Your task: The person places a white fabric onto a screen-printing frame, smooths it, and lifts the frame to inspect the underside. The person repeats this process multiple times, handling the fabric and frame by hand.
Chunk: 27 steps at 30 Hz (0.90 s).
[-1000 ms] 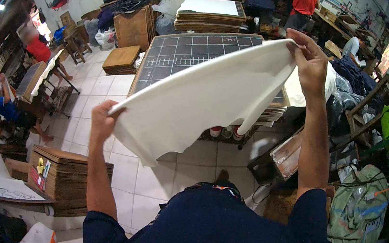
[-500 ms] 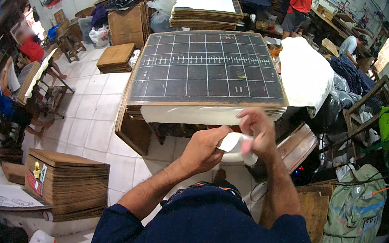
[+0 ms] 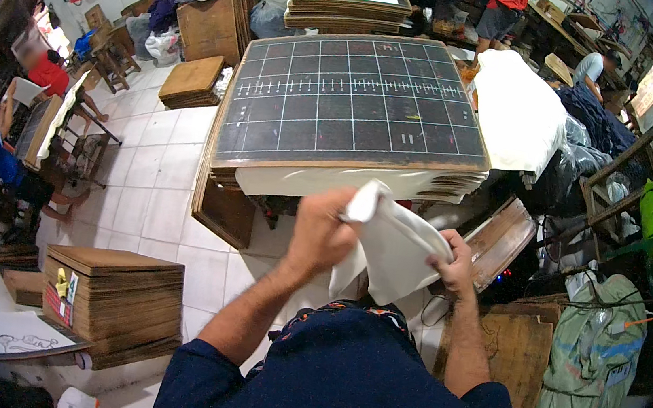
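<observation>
A piece of white cloth (image 3: 395,245) hangs folded between my two hands, in front of my body. My left hand (image 3: 325,232) is closed on its upper left corner, with the fingertips partly hidden. At its right edge, my right hand (image 3: 456,265) pinches the cloth between thumb and fingers. Just beyond my hands stands a stack of boards topped by a black board with a white grid (image 3: 355,101). Another strip of white cloth (image 3: 305,178) droops over the near side of that stack, below the grid board.
A tall stack of brown boards (image 3: 110,308) stands at the lower left. White cloth (image 3: 513,109) is heaped right of the grid board. A green sack (image 3: 592,367) and a wooden trough (image 3: 501,246) lie on the right. Other people work at far left and far right.
The white cloth, bunched small between my hands before, now hangs spread open. My right hand has moved lower and grips the cloth's edge; my left hand has shifted slightly left and up.
</observation>
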Tool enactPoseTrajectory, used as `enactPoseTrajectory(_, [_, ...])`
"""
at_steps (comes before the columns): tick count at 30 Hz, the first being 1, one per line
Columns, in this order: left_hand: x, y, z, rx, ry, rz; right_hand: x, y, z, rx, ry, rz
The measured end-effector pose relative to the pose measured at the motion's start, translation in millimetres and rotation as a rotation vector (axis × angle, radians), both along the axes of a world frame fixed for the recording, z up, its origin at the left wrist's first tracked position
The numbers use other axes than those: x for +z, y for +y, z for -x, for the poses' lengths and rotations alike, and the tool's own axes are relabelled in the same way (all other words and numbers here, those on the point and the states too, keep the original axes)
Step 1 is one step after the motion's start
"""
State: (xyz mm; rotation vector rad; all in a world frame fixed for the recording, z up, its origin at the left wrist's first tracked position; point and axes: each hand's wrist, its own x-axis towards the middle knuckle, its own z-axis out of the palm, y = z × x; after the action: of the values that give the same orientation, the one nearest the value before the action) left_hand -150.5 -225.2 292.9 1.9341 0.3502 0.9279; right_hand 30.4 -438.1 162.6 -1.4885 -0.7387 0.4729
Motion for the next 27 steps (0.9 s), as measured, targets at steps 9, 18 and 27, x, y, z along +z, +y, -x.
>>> enactPoseTrajectory(9, [-11, -10, 11, -0.337, 0.035, -0.108, -40, -72, -113, -0.828, -0.264, 0.149])
enactPoseTrajectory(18, [-73, 6, -16, -0.423, 0.152, 0.006, -88, -125, -200, -0.605, 0.285, -0.118])
enactPoseTrajectory(27, [-142, 69, -48, -0.157, 0.439, 0.588, 19, 177, -319, -0.458, 0.275, -0.481])
